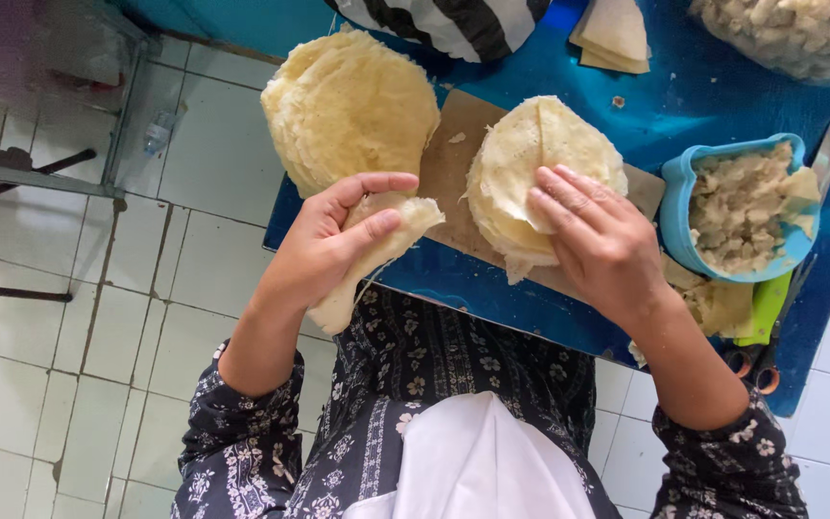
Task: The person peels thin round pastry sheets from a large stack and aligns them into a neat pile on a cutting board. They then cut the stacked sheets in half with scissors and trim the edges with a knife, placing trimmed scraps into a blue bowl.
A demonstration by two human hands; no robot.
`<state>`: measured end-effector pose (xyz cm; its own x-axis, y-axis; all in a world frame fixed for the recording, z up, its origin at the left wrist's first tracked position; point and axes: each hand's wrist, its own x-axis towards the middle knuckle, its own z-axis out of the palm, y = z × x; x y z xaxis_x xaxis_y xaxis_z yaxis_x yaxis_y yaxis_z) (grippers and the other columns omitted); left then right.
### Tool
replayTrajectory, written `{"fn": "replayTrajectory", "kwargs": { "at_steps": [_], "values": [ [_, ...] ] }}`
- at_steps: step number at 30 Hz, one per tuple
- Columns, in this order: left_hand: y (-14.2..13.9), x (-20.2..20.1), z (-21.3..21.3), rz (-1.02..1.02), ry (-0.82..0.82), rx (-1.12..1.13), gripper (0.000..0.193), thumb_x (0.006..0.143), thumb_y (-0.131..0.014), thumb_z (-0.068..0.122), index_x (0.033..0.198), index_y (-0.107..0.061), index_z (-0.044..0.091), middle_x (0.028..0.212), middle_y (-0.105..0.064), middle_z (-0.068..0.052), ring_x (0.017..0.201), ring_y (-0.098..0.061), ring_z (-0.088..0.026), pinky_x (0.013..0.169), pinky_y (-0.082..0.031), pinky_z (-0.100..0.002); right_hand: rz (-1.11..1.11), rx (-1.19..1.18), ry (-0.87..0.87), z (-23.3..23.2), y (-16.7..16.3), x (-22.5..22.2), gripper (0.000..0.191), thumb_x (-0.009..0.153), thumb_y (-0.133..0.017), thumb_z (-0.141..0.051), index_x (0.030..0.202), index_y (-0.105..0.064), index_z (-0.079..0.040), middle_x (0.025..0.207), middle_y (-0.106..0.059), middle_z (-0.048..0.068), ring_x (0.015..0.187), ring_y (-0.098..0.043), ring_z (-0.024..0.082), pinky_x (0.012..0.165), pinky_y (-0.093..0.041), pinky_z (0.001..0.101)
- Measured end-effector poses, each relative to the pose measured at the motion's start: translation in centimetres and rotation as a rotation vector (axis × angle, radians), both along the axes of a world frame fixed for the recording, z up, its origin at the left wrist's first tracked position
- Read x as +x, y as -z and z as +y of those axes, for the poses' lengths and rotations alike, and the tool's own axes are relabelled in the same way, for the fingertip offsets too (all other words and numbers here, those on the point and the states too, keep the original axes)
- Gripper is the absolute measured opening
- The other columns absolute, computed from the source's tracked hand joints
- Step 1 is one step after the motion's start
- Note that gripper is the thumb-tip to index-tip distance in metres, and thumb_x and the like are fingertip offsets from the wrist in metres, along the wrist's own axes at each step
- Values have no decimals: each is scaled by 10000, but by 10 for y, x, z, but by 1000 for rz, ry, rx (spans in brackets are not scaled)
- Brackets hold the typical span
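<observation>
Folded wrapper sheet (pixel 369 252), pale and thin, sits clamped in the left hand (pixel 324 252): thumb on top, fingers (pixel 377 185) curled over its upper edge, the loose end hanging below the palm toward the patterned dress (pixel 434 365). Right hand (pixel 599 240) lies flat on a stack of round wrappers (pixel 530 154), fingers slightly spread and pressing the near side of the top sheet, not closed on anything. That stack rests on a brown board (pixel 449 173) between the two hands. Just above the left fingertips is a second, bigger pile of wrappers (pixel 353 106), overhanging the edge of the blue table (pixel 492 288). Beyond the right hand's knuckles sits a blue bowl (pixel 684 183) of chunky pale filling (pixel 737 207). Under that wrist are scraps of wrapper (pixel 718 306), a green tool (pixel 766 308) and orange scissor handles (pixel 756 370). Far past the right fingertips are cut wrapper triangles (pixel 612 34) and a clear container of more filling (pixel 790 34). White tiled floor (pixel 79 327) lies beside the left arm.
</observation>
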<state>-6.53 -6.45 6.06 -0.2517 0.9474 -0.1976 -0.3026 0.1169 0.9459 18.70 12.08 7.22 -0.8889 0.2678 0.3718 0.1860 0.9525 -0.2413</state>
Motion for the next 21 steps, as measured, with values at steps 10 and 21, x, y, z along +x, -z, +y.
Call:
{"fn": "replayTrajectory", "kwargs": {
  "at_steps": [10, 21],
  "values": [
    [-10, 6, 19, -139, 23, 177, 333, 1073, -613, 130, 1377, -624, -6, 1269, -687, -49, 1072, -653, -52, 928, -541, -200, 100, -369, -104, -14, -20, 0, 464, 940, -739, -142, 1366, -603, -21, 1437, -612, 178, 1418, -552, 321, 1212, -433, 486],
    [-35, 8, 66, -45, 329, 314, 536, 1014, -706, 102, 1498, -486, 40, 1263, -694, -64, 1105, -695, -106, 974, -610, -269, 346, -1602, -38, 11, -25, 16, 297, 906, -741, 76, 1199, -688, 74, 1119, -757, 165, 975, -751, 201, 894, -621, 340]
  ]
}}
